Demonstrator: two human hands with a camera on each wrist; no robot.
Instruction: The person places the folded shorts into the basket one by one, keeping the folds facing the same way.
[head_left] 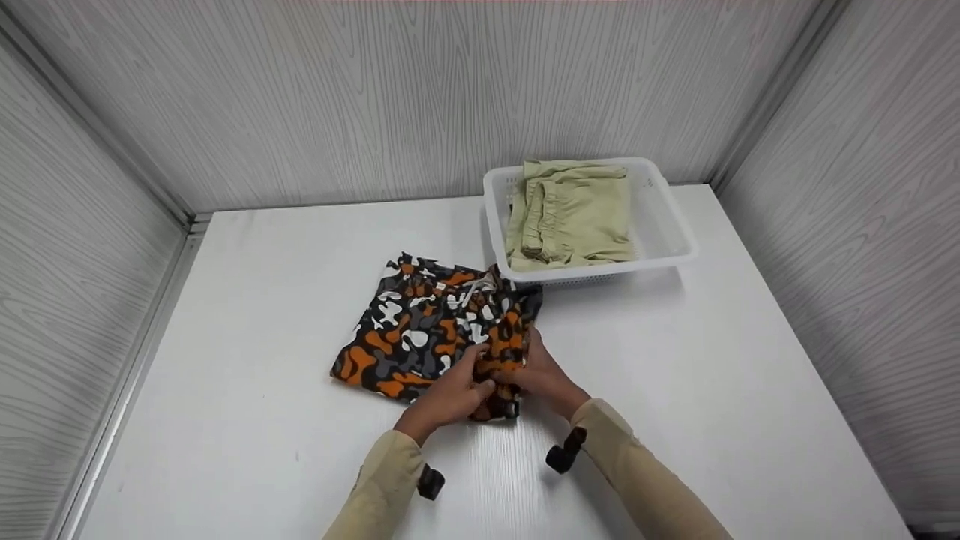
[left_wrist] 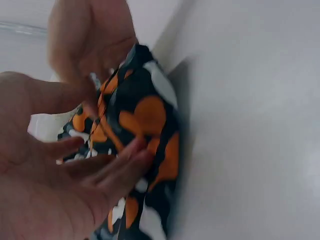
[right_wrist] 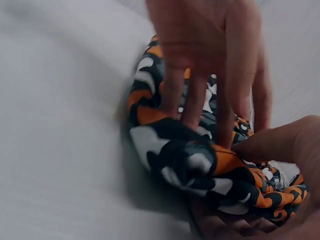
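Beneath the straight fingers of the left hand [head_left: 448,392] and pinched by the right hand [head_left: 546,379], the patterned garment [head_left: 416,339] could unroll at its folded edge [head_left: 511,330] if that pinch slackens.

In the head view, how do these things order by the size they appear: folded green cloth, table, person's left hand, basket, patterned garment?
Largest to smallest, as they appear:
1. Table
2. Basket and patterned garment: too alike to rank
3. Folded green cloth
4. Left hand
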